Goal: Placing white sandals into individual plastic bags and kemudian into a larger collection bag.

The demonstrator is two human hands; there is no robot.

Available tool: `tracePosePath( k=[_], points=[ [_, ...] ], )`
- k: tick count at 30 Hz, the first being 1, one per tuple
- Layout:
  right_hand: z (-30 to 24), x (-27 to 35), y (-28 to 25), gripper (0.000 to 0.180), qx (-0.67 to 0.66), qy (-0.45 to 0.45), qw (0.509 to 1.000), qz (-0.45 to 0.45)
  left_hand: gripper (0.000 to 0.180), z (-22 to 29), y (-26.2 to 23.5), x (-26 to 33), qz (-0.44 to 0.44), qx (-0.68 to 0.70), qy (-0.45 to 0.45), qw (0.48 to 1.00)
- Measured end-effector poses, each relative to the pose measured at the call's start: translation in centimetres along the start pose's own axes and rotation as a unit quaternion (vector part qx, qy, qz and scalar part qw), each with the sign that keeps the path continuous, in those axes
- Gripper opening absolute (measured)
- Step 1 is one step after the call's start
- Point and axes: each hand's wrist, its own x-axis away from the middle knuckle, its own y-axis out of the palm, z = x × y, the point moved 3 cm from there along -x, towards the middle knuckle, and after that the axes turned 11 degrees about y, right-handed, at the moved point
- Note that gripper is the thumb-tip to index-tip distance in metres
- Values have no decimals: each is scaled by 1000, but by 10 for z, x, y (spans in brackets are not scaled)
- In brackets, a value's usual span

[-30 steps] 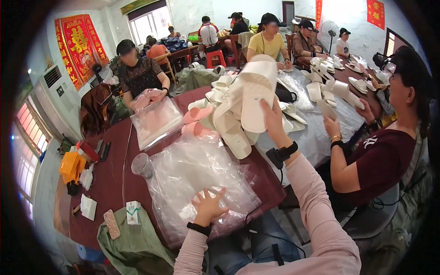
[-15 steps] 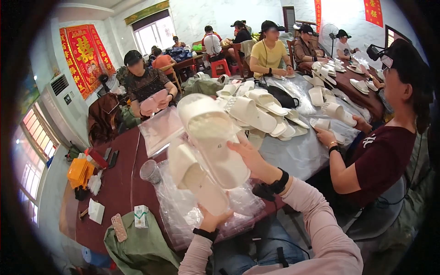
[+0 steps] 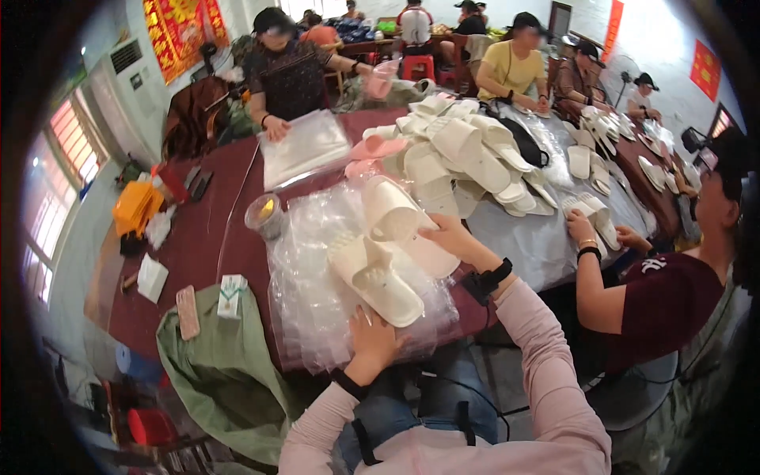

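A cream slide slipper (image 3: pixel 392 297) lies tilted on a stack of clear plastic bags (image 3: pixel 305 269) in front of me. Against its right side is the second slipper (image 3: pixel 435 257), with my right hand (image 3: pixel 459 237) closed around its outer edge. My left hand (image 3: pixel 374 339) rests on the bags just below the first slipper's heel. Its fingers are apart and hold nothing; some fingertips touch or nearly touch that heel. Both slippers point away from me, and the second one's inner edge is partly hidden behind the first.
Beyond the bags is a large slipper pile (image 3: pixel 467 150), with pink slippers (image 3: pixel 376 150) beside it. A clear plastic cup (image 3: pixel 265 214), a small carton (image 3: pixel 231 297) and a pink phone (image 3: pixel 188 313) stand or lie to the left. Co-workers sit around the table; one at right (image 3: pixel 657 305) handles slippers.
Both slippers have come down onto the bags from the air. My left hand has let go of its slipper. Across the table, a person has moved a pink slipper to the right.
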Motion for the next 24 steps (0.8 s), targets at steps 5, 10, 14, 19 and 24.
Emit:
tracePosePath(
  k=[5,10,14,19,24],
  points=[
    [24,-13,3,27,74,15,997,30,67,7,1,0,25,13,3,1000],
    [34,-17,11,35,321,-93,919,211,64,7,4,10,53,58,48,996],
    [8,4,31,38,428,-96,863,250,61,5,8,14,67,80,66,992],
    [32,3,80,22,377,-202,899,-91,48,1,13,8,155,62,131,977],
    [59,-38,94,29,473,-211,854,-40,42,-5,17,3,81,77,116,987]
  ],
)
